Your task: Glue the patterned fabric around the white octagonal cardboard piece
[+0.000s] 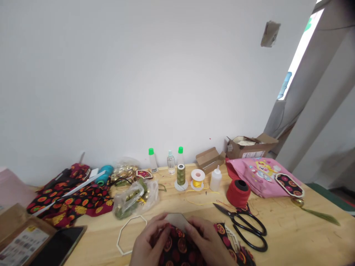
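In my head view, the left fingers point(159, 225) and right fingers point(192, 232) are both grasping the cloth point(181, 249), which is dark with round prints. The cloth lies between the two hands, its lower part running off the near edge of my view. A pale panel point(176, 219) with angled corners stands at the cloth's far edge; the left fingers bear on its left side, the right thumb on its right corner. I cannot tell how the hidden fingertips sit behind it.

Beside the right hand lies a second printed piece point(220, 229). To the left of the left hand, an octagonal frame point(118, 237) lies flat on the surface point(97, 236), apart from the fingers. Scissors point(232, 214) rest to the right, blades slightly parted, handles toward me.

Farther out, a red spool point(235, 199) stands just beyond the scissors, with a plastic bag point(126, 203) on the left. Behind these I locate a yellow spool point(198, 183), a white bottle point(215, 180) and a green spool point(181, 175), all upright. An open carton point(212, 165) sits near the wall point(166, 74).
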`<state>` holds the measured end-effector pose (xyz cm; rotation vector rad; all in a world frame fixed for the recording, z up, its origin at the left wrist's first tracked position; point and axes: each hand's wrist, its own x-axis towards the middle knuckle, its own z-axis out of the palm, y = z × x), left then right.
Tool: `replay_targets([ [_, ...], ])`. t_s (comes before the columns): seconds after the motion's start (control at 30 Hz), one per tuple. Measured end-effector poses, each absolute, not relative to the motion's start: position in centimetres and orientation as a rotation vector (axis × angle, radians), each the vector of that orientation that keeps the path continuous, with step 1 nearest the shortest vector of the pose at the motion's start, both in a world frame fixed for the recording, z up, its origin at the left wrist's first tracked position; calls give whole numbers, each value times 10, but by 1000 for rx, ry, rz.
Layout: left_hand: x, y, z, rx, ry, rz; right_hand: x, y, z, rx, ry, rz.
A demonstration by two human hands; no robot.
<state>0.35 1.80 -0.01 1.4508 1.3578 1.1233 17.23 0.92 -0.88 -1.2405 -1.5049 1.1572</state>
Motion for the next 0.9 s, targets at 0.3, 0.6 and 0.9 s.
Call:
replay_targets([
  [0.3,0,18,-1,1432,1354,986,182,5,-6,-1464,-1545,1030],
  [0.6,6,13,1,1242,1191,1089,175,7,-4,-1315,-1521,1009],
  [0.9,3,14,2,1012,1031,951,168,11,-11,-1312,-1418,1116],
])
